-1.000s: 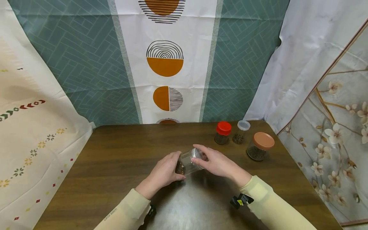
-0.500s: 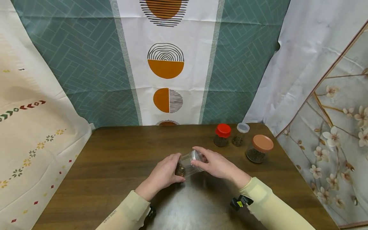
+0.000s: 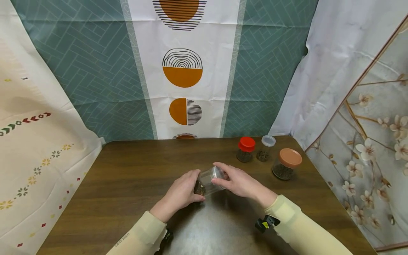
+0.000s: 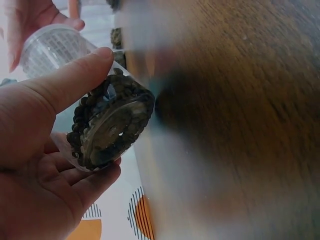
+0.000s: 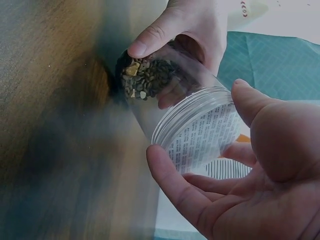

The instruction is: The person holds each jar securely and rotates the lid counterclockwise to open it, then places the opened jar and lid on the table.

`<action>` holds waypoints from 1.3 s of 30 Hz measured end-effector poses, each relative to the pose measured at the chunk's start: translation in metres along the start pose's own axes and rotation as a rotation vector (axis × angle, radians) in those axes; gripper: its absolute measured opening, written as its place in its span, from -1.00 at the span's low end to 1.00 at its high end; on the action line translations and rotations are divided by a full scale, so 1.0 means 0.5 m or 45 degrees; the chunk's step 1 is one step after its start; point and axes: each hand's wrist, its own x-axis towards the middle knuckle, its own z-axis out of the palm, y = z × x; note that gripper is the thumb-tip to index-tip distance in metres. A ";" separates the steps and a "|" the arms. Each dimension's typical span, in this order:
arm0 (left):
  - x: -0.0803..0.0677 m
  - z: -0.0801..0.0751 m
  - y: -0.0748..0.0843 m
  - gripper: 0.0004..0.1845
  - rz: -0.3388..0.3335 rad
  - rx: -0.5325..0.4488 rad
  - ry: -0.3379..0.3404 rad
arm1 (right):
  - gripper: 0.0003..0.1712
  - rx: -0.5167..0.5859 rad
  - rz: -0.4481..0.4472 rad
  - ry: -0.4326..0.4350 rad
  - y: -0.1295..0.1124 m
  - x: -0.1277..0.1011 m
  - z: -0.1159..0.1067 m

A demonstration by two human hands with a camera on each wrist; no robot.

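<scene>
Both wrist views are blurred across the table (image 3: 127, 184), so its grain there is hard to make out. A clear jar (image 3: 208, 181) is held tilted just above the table's middle, dark seeds (image 5: 147, 77) gathered at its lower end. The left hand (image 3: 181, 193) wraps thumb and fingers round the jar's base. The right hand (image 3: 237, 182) curls fingers round the lid (image 5: 205, 135); whether the lid is loose cannot be told. Three closed jars (image 3: 282, 166) stand well apart, far right.
</scene>
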 end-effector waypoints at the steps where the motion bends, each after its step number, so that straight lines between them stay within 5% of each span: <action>1: 0.000 0.000 0.000 -0.07 -0.004 -0.003 -0.004 | -0.16 -0.004 -0.007 -0.004 -0.001 0.001 -0.001; 23: 0.001 0.000 -0.002 -0.10 0.008 -0.008 -0.009 | -0.15 -0.019 -0.068 -0.011 0.003 -0.001 -0.005; 39: 0.007 -0.002 -0.012 -0.05 -0.028 -0.056 -0.061 | -0.18 -0.013 -0.257 -0.041 0.014 -0.005 -0.015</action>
